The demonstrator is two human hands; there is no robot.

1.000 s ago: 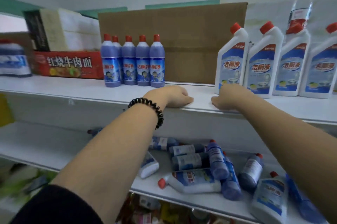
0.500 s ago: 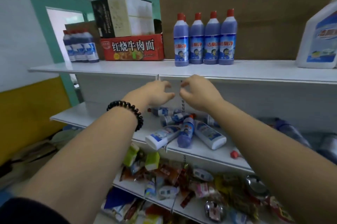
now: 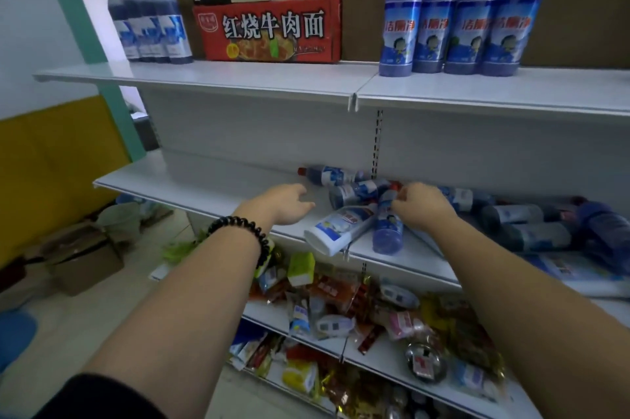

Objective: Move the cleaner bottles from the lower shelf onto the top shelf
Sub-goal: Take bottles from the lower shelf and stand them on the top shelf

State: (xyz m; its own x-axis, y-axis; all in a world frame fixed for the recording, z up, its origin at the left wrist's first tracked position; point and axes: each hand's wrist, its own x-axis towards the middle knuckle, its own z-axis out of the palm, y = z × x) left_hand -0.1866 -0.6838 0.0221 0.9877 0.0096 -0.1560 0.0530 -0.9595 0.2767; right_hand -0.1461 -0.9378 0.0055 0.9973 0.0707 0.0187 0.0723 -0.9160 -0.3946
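While the left hand (image 3: pixel 288 203) hovers open and empty, the right hand (image 3: pixel 421 207) pinches a lying blue cleaner bottle (image 3: pixel 387 227) at 3 o'clock of it.

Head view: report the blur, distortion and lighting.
Head view: wide-angle bending bows the top shelf edge; the purple bottles upper right and the snack packets below are smeared; the red noodle box print reads sharp; light is soft, without hard shadows.

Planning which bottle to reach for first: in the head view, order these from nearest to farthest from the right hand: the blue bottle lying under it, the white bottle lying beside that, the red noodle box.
1. Blue bottle, lower shelf, at the right hand's fingertips.
2. White bottle, just left of it.
3. Red noodle box, top shelf, up left.
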